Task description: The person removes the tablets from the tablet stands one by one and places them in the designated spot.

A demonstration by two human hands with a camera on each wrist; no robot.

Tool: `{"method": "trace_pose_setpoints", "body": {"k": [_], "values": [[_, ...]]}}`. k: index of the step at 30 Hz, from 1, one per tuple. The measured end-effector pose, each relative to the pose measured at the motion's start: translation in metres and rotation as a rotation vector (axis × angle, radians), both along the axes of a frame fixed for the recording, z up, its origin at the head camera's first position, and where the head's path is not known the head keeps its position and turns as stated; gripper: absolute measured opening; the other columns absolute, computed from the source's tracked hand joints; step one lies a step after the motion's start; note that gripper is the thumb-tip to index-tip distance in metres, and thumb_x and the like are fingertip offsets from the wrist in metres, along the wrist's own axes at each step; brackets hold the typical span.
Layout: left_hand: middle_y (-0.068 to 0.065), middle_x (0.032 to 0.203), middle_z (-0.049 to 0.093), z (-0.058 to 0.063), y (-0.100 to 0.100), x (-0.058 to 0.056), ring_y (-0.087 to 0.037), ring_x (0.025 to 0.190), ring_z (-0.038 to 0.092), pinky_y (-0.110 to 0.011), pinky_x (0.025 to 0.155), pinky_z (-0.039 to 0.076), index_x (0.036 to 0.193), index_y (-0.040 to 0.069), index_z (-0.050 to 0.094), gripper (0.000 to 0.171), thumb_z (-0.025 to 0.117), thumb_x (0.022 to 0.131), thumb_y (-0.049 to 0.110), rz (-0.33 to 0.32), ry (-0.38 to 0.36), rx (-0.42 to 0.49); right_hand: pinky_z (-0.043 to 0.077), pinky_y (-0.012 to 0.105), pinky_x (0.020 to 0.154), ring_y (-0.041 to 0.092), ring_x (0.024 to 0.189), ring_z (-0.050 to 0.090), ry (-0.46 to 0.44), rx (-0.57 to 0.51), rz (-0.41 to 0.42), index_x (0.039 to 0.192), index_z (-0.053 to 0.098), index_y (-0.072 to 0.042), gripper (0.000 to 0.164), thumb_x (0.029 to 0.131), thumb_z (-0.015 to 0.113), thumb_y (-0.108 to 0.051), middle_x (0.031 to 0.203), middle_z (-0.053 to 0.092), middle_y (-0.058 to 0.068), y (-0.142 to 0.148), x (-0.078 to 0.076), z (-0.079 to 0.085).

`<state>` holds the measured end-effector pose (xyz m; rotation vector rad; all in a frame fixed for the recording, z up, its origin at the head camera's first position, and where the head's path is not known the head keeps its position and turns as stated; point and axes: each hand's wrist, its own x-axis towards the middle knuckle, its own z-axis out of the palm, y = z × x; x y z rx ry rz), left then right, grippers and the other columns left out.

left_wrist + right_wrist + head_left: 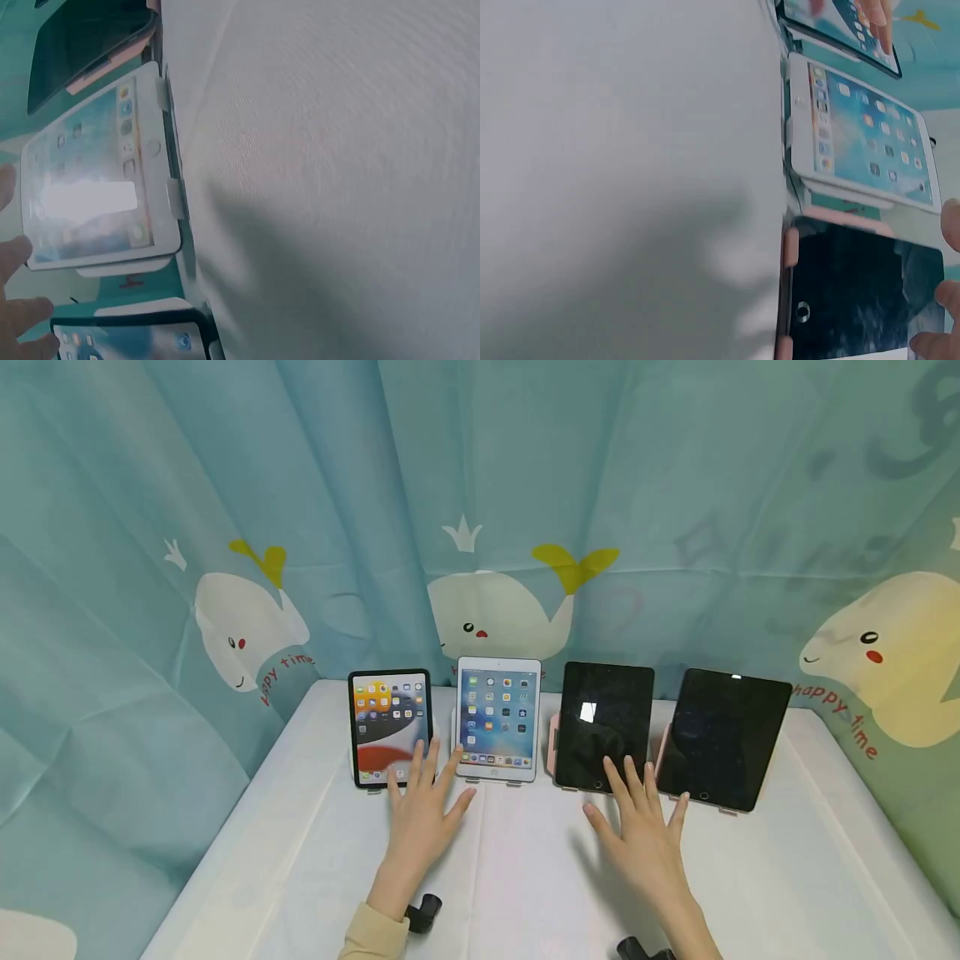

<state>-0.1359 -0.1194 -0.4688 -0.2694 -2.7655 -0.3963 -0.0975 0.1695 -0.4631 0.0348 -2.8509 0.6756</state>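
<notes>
Several tablets lean on stands in a row. At the left is a black-framed tablet (390, 710) with a lit home screen, beside it a white tablet (498, 710), also lit. Two dark-screened tablets follow, one black tablet (606, 710) and the rightmost tablet (723, 735). My left hand (422, 814), fingers spread, hovers before the two lit tablets; whether a fingertip touches glass I cannot tell. Spread fingers of my right hand (641, 835) are in front of the two dark ones, holding nothing. Fingertips (16, 255) edge into the left wrist view, and others (949, 296) into the right.
A white-covered table (517, 877) bears the stands, one of them a pink stand (552, 743). Behind hangs a blue-green curtain (495, 485) printed with whales. Black wrist mounts (424, 913) show near both wrists.
</notes>
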Motion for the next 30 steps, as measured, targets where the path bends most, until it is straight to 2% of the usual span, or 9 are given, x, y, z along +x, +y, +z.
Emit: {"method": "trace_pose_setpoints", "body": {"k": [4, 14, 30], "values": [[-0.009, 0.158, 0.028, 0.001, -0.004, -0.002, -0.034, 0.148, 0.021, -0.071, 0.11, 0.016, 0.149, 0.029, 0.036, 0.064, 0.056, 0.092, 0.049, 0.017, 0.013, 0.018, -0.01, 0.072, 0.109, 0.039, 0.149, 0.011, 0.009, -0.026, 0.015, 0.154, 0.023, -0.026, 0.072, 0.093, 0.052, -0.053, 0.159, 0.023, 0.016, -0.01, -0.004, 0.0], [-0.012, 0.158, 0.028, 0.001, -0.014, -0.004, -0.035, 0.147, 0.023, -0.07, 0.11, 0.019, 0.148, 0.024, 0.037, 0.057, 0.054, 0.096, 0.04, 0.039, -0.012, 0.099, -0.007, 0.07, 0.112, 0.037, 0.149, 0.011, 0.039, -0.084, 0.057, 0.154, 0.022, -0.028, 0.07, 0.095, 0.052, -0.049, 0.159, 0.024, 0.013, -0.033, -0.016, 0.003], [-0.015, 0.155, 0.034, 0.002, -0.028, -0.008, -0.037, 0.144, 0.029, -0.067, 0.11, 0.025, 0.148, 0.017, 0.039, 0.054, 0.053, 0.098, 0.034, 0.086, 0.005, 0.178, -0.001, 0.068, 0.114, 0.032, 0.149, 0.016, 0.062, -0.128, 0.108, 0.151, 0.031, -0.022, 0.065, 0.095, 0.056, -0.04, 0.159, 0.028, 0.008, -0.069, -0.032, 0.012]]}}
